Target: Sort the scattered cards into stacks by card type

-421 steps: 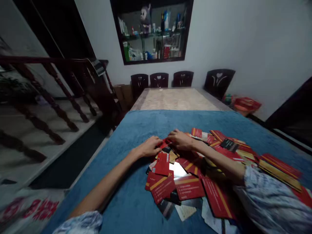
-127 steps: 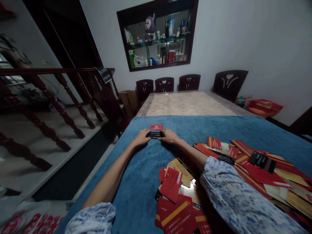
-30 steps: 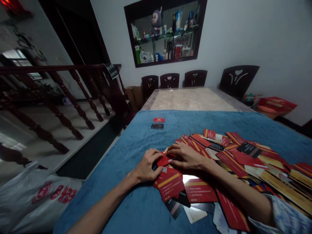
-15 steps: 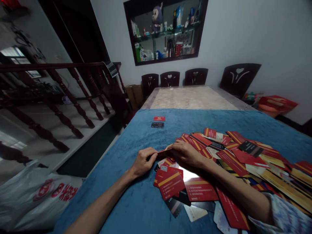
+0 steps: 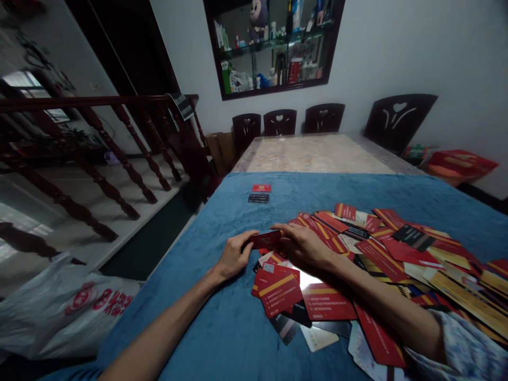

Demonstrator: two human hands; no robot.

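A red card is held up between my two hands, tilted so its face shows. My left hand pinches its left end between thumb and fingers. At the right end, my right hand closes its fingers on the same card. Beneath and to the right spreads a heap of loose cards, mostly red with gold stripes, some black or white. Beyond my hands, a red card and a black card lie flat, one behind the other.
A blue cloth covers the near part of the table. Dark chairs stand along the far side. A white plastic bag is at the lower left, below a wooden railing. A cardboard box stands behind.
Both hands have raised the red card slightly and tipped it, so more of its face shows. The camera view has shifted a little. The cards on the cloth look unmoved.
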